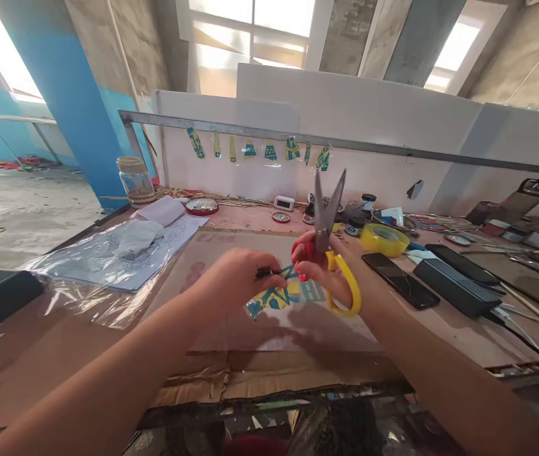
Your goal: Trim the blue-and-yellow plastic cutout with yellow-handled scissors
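Painted piece (276,296) pinched between hands; right hand (330,269) grips scissors (329,221).

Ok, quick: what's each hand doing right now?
Left hand: closed, pinching the blue-and-yellow painted piece.
Right hand: gripping the scissors, blades open, pointing up.

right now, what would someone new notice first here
The scissors stand out first: blades open and pointing up at the centre, red and yellow handles in the right hand. Just beside it, the left hand pinches a blue and yellow painted cutout above the cardboard sheet. To the right, a yellow tape roll lies near a dark phone.
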Available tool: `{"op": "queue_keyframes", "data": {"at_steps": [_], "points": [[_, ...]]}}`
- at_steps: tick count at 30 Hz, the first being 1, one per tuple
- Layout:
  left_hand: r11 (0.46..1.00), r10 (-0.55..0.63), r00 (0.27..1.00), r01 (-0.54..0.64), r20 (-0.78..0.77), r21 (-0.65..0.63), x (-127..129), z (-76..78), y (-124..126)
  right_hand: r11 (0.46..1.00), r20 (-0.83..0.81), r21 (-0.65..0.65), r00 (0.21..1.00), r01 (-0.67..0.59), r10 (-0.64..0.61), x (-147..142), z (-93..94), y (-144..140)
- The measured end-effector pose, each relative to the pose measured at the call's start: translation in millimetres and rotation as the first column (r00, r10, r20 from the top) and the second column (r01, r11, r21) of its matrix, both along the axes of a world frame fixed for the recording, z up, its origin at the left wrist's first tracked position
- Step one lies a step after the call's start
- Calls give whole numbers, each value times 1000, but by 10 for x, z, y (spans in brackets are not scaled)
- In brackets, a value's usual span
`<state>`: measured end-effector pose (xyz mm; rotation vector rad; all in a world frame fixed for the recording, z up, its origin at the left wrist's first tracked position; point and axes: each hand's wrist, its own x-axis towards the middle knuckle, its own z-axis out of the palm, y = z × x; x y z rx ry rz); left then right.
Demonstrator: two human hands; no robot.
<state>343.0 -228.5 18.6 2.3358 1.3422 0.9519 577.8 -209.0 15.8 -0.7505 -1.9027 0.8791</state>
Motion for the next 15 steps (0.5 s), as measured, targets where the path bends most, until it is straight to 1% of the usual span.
{"op": "queue_keyframes", "data": {"at_steps": [2,4,6,8,10,11,13,14,15], "points": [[998,-58,994,61,-88,24,68,-57,-20,1000,113,23,994,-3,0,-102,63,-155],[997,-56,993,61,-105,45,88,-77,-34,1000,160,12,987,-16,14,-188,80,-255],[998,-5,1000,7,-30,70,62,-61,-29,1000,111,20,994,16,-18,-238,49,-269],[993,76,990,-87,120,83,11,-30,0,995,9,4,995,98,-98,-251,-12,-205],[989,138,953,-149,270,22,-30,-8,41,981,-124,-67,974,181,-188,-245,-81,-99],[989,148,936,-143,320,-39,-39,-8,60,974,-193,-108,957,201,-219,-241,-114,-44],[983,111,921,-48,373,-174,-28,-31,88,967,-314,-156,918,200,-241,-241,-180,44],[975,77,916,14,393,-224,-11,-51,95,970,-352,-160,908,181,-227,-246,-214,70],[967,46,908,64,417,-247,10,-75,98,976,-374,-154,905,154,-202,-254,-246,82]]}}
